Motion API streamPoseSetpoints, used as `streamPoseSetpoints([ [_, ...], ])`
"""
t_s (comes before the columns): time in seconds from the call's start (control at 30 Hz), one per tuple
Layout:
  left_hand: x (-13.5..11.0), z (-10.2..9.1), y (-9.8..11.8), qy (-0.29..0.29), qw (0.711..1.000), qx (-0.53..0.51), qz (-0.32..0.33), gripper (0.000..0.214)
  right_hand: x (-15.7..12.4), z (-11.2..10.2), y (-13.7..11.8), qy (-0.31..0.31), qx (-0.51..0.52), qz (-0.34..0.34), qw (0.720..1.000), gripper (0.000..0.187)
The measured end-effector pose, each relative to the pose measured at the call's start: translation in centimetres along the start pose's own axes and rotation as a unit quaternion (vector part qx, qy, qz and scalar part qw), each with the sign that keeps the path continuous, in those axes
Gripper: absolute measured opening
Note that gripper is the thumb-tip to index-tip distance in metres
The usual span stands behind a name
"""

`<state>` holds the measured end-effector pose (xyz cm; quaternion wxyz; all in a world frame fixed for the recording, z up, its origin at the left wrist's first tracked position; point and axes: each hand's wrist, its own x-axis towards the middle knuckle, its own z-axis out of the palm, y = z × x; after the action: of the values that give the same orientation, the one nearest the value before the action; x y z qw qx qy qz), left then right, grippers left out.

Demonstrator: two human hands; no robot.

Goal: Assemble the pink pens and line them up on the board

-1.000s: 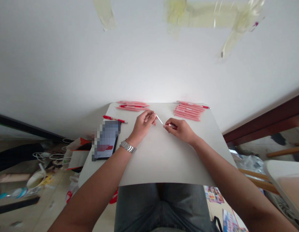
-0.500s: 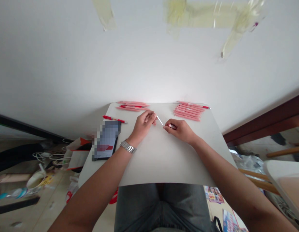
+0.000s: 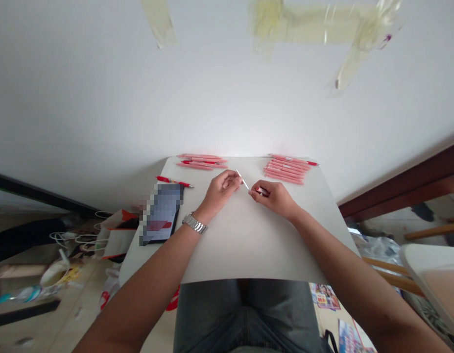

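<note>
A thin white pen refill (image 3: pixel 245 183) slants between my two hands above the white table. My left hand (image 3: pixel 224 186), with a metal watch (image 3: pixel 194 223) on its wrist, pinches the refill near its upper part. My right hand (image 3: pixel 273 197) is closed with the refill's lower end at its fingertips. Short red and silver pen parts (image 3: pixel 262 191) show within the right hand's curled fingers; the rest of them is hidden by the hand.
Pink pens (image 3: pixel 202 157) lie in a bunch at the back left, and another row of pink pens (image 3: pixel 285 169) at the back right, with a red pen beside it. Red pen pieces (image 3: pixel 174 182) lie behind a phone (image 3: pixel 162 211) on the left. A wall (image 3: pixel 227 98) rises behind the table (image 3: pixel 256 250).
My left hand has shifted slightly to the right, its thumb and fingers now farther down the refill, leaving the upper tip sticking out. My right hand has hardly moved.
</note>
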<state>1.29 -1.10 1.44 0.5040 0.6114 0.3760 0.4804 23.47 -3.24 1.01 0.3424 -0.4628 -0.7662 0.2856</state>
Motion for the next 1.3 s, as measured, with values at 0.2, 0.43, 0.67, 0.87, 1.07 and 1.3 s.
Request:
streamPoseSetpoints([
  [0.2, -0.1, 0.1, -0.1, -0.047, 0.999, 0.017, 0.012, 0.03, 0.0, 0.0, -0.1, 0.002, 0.008, 0.003, 1.0, 0.028],
  [0.43, -0.1, 0.0, 0.0, -0.031, 0.999, 0.021, 0.017, 0.028, 0.0, -0.1, -0.2, 0.001, 0.01, 0.01, 1.0, 0.027],
  [0.67, -0.1, -0.1, 0.4, -0.022, 0.999, 0.017, 0.024, 0.026, 0.1, -0.2, 0.3, 0.01, 0.004, 0.01, 1.0, 0.024],
  [0.87, 0.0, -0.4, -0.1, 0.019, 0.992, 0.113, 0.049, 0.018, 0.1, -0.1, 0.3, 0.017, 0.006, -0.003, 1.0, 0.02],
  [1.07, -0.1, -0.4, -0.7, 0.046, 0.973, 0.203, 0.102, 0.009, 0.0, -0.2, 0.1, 0.016, 0.009, 0.0, 1.0, 0.021],
  [1.3, -0.3, -0.3, -0.3, 0.044, 0.951, 0.277, 0.129, 0.007, 0.1, -0.2, 0.1, 0.018, 0.006, 0.004, 1.0, 0.021],
])
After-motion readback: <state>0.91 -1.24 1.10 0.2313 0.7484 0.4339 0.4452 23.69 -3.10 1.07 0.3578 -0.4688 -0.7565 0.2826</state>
